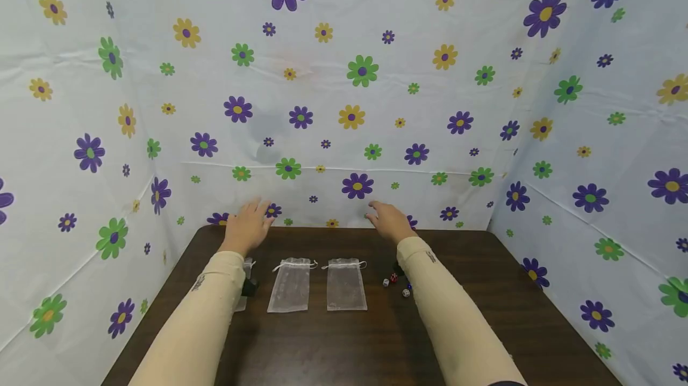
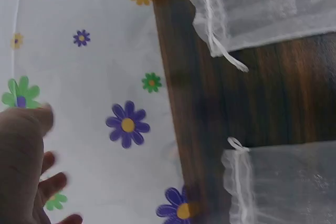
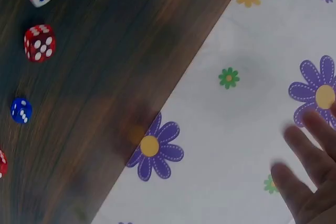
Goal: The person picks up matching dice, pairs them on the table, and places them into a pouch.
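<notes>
Several small dice (image 1: 394, 278) would ask for a light fingertip pinch, I judge, with the right sleeve (image 1: 457, 308) lifted so it does not push them. They lie on the person's side of the right hand (image 1: 390, 223). Two thin bags (image 1: 290, 290) lie sideways between this and the left hand (image 1: 246, 227), also nearer to the person. Both hands are loosely spread, holding nothing.

Brown desk (image 1: 301, 350) bears two sheer drawstring bags (image 1: 291, 287) at center, third bag (image 1: 241, 304) and black object (image 1: 249, 288) left, dice (image 3: 40, 43) right.
</notes>
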`<move>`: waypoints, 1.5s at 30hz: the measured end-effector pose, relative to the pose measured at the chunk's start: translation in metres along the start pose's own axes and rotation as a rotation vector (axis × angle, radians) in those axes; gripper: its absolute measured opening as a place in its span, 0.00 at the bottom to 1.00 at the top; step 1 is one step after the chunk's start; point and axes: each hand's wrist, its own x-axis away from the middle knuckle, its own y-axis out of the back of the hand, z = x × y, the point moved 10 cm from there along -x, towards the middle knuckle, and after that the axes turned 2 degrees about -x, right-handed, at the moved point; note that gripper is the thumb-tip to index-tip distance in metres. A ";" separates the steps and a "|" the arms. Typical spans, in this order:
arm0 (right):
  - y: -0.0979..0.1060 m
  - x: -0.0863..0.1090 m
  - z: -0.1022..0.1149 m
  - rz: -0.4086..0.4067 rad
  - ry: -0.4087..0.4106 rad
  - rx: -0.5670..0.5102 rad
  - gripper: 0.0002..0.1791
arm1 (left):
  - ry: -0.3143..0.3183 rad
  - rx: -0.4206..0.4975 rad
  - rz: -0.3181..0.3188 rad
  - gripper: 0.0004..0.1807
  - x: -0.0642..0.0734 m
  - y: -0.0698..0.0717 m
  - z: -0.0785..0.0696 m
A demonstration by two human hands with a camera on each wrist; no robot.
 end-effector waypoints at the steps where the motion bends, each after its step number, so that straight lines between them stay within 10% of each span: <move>1: -0.001 0.001 0.000 -0.002 -0.001 -0.013 0.21 | -0.012 0.002 -0.010 0.27 -0.001 0.001 -0.003; 7: -0.028 0.010 0.000 0.080 0.008 -0.088 0.14 | -0.061 0.056 -0.014 0.12 0.001 0.000 -0.022; 24: -0.119 0.041 0.003 0.304 -0.035 -0.266 0.22 | -0.044 0.224 0.018 0.08 0.039 -0.071 -0.044; 45: -0.092 0.037 0.014 0.138 0.041 -0.202 0.12 | -0.152 0.346 0.032 0.15 0.041 -0.078 -0.090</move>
